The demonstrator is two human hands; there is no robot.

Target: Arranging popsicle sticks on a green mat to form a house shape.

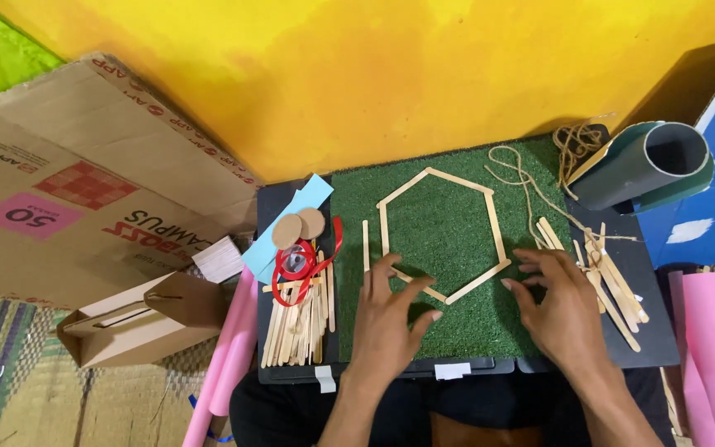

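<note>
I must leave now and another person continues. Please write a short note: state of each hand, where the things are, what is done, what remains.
Left hand: open, fingertips on the lower-left sticks of the stick hexagon.
Right hand: open, holding nothing, beside the hexagon's lower-right corner.
Things: hexagon lies on the green turf mat; spare sticks left of the mat, more sticks to the right, twine behind.
Done: six sticks form the outline.
Left: I cannot tell whether the joints are fixed; check the bottom corner.

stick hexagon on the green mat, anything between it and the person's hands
Nothing visible does. The left hand already has its fingers on the stick hexagon at its lower left corner. The right hand lies just right of the lower right corner, with only bare green mat between.
</note>
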